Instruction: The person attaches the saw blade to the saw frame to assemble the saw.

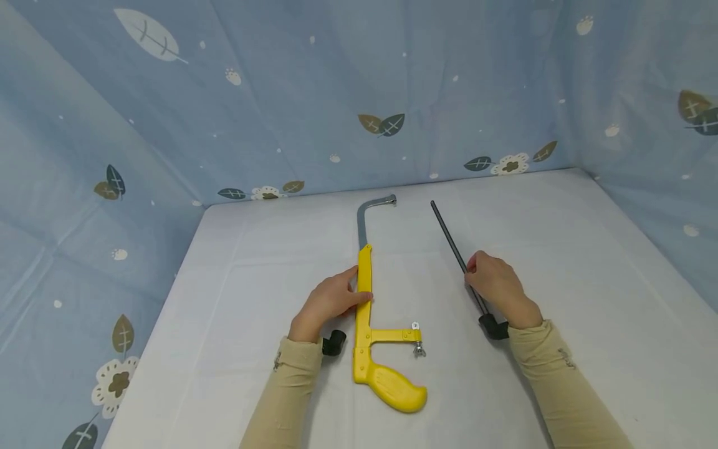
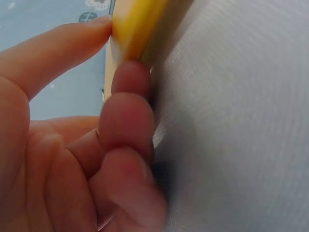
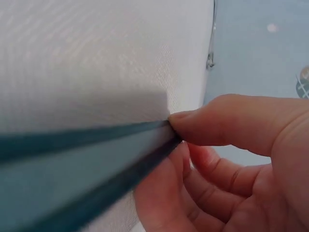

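A hacksaw frame lies on the white table, with a yellow body, a yellow handle toward the person and a grey hooked bar at the far end. My left hand pinches its yellow middle, thumb on top and fingers at the left side. In the left wrist view, the yellow edge sits between thumb and fingertips. To the right, my right hand pinches a long, thin hacksaw blade, slanting away to the upper left. The right wrist view shows this blade with dark edges and a paler middle.
A wing nut and a screw head sit on the frame's yellow crosspiece. Black wrist cameras show beside both wrists. Blue leaf-patterned cloth hangs behind and along both sides of the white table.
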`<state>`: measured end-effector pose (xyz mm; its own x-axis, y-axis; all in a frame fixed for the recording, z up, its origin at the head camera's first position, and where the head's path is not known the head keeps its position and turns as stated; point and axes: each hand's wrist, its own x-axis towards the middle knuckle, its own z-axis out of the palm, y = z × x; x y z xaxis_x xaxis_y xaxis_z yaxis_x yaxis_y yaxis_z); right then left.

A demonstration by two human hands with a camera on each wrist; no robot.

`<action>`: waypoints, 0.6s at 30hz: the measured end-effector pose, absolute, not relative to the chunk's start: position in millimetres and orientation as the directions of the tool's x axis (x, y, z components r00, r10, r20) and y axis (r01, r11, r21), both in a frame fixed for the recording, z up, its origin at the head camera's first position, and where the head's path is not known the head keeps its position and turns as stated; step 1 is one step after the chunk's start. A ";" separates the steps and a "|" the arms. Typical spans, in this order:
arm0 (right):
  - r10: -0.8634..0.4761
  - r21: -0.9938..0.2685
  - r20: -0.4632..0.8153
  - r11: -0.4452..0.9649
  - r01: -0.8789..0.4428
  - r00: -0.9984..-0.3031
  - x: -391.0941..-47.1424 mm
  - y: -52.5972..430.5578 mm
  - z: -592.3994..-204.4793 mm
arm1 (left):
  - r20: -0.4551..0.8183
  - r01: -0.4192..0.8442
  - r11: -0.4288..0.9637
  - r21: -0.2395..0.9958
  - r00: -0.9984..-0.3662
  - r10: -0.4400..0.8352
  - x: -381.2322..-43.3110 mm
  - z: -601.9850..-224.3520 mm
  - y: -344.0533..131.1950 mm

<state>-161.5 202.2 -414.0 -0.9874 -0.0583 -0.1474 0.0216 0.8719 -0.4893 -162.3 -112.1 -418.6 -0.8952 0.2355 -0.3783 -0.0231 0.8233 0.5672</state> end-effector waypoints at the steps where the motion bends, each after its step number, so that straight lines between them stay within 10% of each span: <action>1: -0.056 -0.493 -0.151 0.870 0.026 -0.987 -161.6 202.6 -414.3 | -0.378 -0.022 0.825 0.565 -0.896 0.234 -162.3 -418.3 -112.2; 18: -0.123 -0.586 -0.194 0.810 0.014 -0.973 -166.6 210.9 -415.6 | -0.372 -0.029 0.821 0.570 -0.900 0.226 -159.3 -416.8 -110.6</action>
<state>-166.6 210.9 -415.6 -0.9733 -0.1230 -0.1939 0.0144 0.8101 -0.5861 -159.3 -110.6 -416.8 -0.9004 0.2263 -0.3715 -0.0287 0.8212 0.5698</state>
